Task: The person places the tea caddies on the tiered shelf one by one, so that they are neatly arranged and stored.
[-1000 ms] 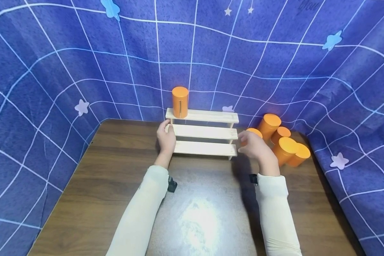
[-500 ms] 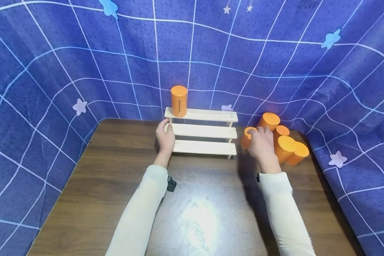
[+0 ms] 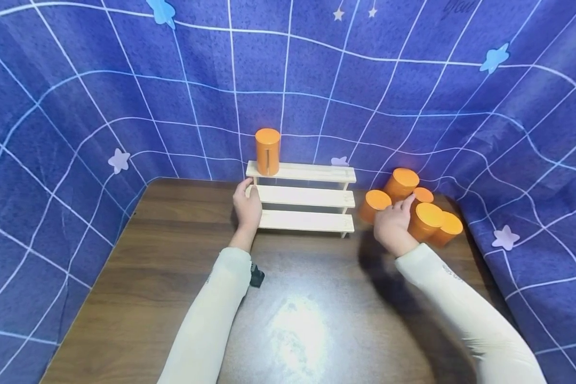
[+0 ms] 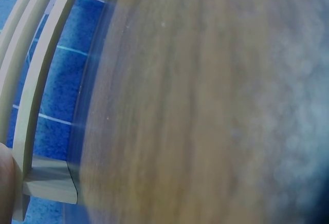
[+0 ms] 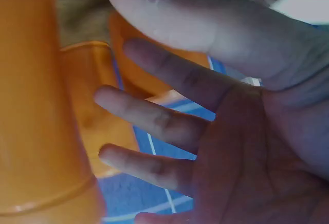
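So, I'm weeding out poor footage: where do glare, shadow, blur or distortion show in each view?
Head: bright glare on the table, a dark shadow beside the right sleeve; left wrist: the table blurred, hazy toward the right, and the shelf boards look bowed; right wrist: the right hand dim across the palm, the largest-looking orange canister slightly soft.

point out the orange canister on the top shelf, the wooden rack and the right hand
orange canister [image 3: 267, 154], head view, front of its side
three-tier wooden rack [image 3: 302, 196], head view, middle shelf
right hand [image 3: 392, 223], head view, back of the hand
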### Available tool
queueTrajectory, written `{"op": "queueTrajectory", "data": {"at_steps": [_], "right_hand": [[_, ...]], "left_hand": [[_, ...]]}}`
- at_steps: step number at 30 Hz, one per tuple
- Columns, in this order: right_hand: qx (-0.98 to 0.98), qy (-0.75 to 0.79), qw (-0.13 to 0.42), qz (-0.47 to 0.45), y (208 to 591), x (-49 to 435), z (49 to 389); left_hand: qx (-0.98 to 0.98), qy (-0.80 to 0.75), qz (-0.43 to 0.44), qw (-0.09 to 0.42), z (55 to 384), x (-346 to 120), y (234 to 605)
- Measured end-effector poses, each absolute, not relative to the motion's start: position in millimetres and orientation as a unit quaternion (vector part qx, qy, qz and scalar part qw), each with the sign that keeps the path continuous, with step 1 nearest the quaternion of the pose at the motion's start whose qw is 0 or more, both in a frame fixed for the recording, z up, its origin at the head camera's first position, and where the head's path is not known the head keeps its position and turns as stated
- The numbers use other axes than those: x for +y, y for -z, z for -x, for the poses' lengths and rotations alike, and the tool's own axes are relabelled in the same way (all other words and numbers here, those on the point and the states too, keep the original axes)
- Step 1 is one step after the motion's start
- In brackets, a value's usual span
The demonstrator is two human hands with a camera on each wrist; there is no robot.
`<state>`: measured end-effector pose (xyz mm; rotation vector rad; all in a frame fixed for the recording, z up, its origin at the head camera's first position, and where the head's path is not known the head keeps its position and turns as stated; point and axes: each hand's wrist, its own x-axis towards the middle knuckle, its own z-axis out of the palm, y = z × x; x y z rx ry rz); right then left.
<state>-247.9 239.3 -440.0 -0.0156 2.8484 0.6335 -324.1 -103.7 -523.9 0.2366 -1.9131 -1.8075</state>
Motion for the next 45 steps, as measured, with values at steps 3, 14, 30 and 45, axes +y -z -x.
{"op": "queueTrajectory", "data": {"at_steps": [3,14,30,45], "right_hand": [[0.956,-0.261,0.134,0.01,449.8,247.2,250.3],[0.951,-0.276,0.14,0.003,463.0,274.7,250.0],[0.966,-0.201,0.154,-0.052,444.2,277.1,260.6],[0.986,-0.033,0.121,-0.109,410.6,291.4,253.4]], "left_hand": [[-0.702,0.662,-0.086,0.247,323.5,-100.6,522.7],[-0.723,0.64,-0.062,0.253,327.4,-94.5,521.2],[-0.73,0.63,-0.084,0.251,317.4,-103.9,522.6],[-0.728,0.63,-0.08,0.257,321.2,-102.5,522.0]]}}
